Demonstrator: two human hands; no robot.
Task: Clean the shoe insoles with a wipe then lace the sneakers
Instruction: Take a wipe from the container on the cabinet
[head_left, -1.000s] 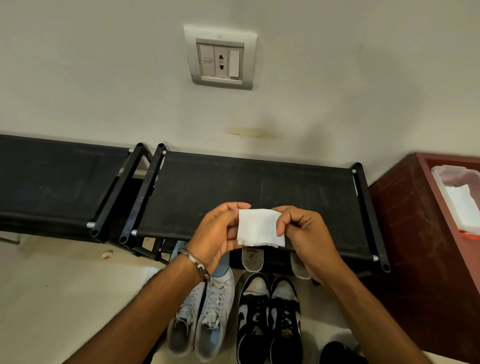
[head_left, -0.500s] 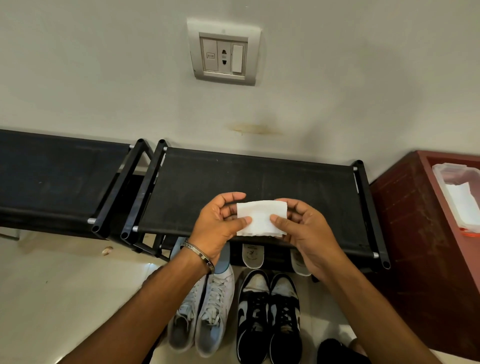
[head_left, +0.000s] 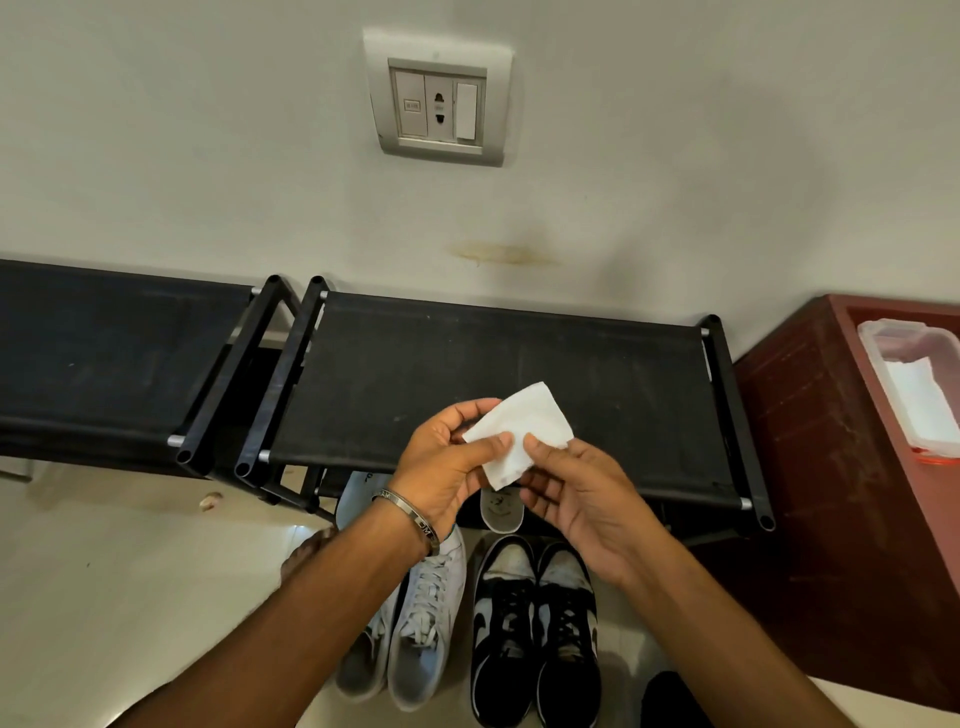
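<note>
Your left hand (head_left: 441, 462) pinches the wipe (head_left: 519, 434) at its 8 o'clock edge; your right hand (head_left: 582, 493) pinches it from 5 o'clock. White sneakers (head_left: 415, 634) and black sneakers (head_left: 535, 634) sit at 6 o'clock, below the rack (head_left: 493, 379).

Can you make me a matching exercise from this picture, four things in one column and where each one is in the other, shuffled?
Things
1. folded white wipe
2. black-and-white laced sneakers
3. clear plastic container
4. grey wall socket plate

Places
A. on the dark red wooden cabinet at the right
B. on the wall above the black fabric shoe rack
C. pinched between the left hand and right hand
D. on the floor in front of the rack

Pairs: 1-C, 2-D, 3-A, 4-B
</note>
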